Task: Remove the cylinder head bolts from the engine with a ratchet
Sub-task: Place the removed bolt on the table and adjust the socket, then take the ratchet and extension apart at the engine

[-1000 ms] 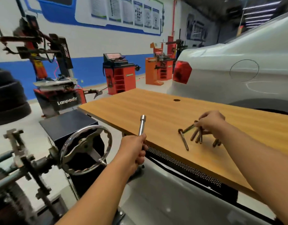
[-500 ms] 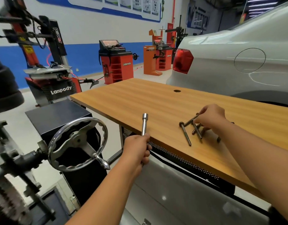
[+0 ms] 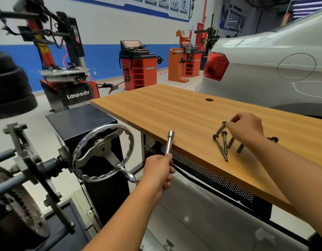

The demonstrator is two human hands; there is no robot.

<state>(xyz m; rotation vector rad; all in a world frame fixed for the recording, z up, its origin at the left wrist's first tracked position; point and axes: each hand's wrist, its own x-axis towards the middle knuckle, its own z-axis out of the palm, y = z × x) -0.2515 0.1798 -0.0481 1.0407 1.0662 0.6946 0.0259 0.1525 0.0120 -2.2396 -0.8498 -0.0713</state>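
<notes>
My left hand grips the ratchet with its long chrome socket extension, which points up just off the near edge of the wooden table. Several long dark cylinder head bolts lie in a loose bunch on the tabletop. My right hand hovers over them, and its fingertips pinch the head of one bolt that slants up off the wood. The engine sits at the far left on its stand, only partly in view.
A chrome handwheel of the engine stand sticks out between me and the table. A black cabinet stands behind it. A white car is parked behind the table. Red tyre machines and stacked tyres fill the back.
My right hand has moved slightly back from covering the bolts and now pinches one bolt head. The bolts lie more spread out. My left hand keeps the ratchet steady.
</notes>
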